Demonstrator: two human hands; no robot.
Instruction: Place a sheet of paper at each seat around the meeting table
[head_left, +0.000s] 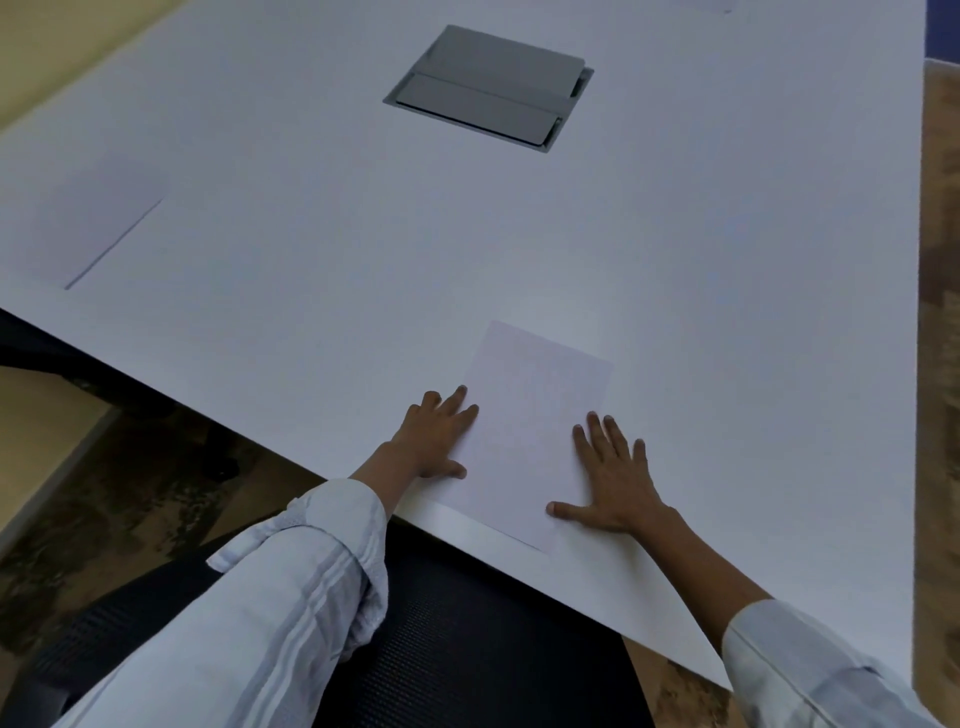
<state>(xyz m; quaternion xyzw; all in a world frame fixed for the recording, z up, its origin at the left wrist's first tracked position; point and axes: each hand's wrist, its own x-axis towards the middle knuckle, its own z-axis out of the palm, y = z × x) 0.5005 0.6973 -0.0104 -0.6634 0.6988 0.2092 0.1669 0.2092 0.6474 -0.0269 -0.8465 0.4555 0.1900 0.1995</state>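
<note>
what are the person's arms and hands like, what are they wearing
Both arms wear a pale blue-white shirt with faint vertical stripes. The left sleeve is pushed up to a bunched cuff, leaving the forearm bare; the right sleeve also ends short of the wrist. The left hand and right hand are bare: no gloves, rings or watch visible.

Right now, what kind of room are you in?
Probably an office meeting room: a big white table with a grey cable hatch set into it, a black mesh chair tucked under, and a paper sheet laid at the seat.
</note>
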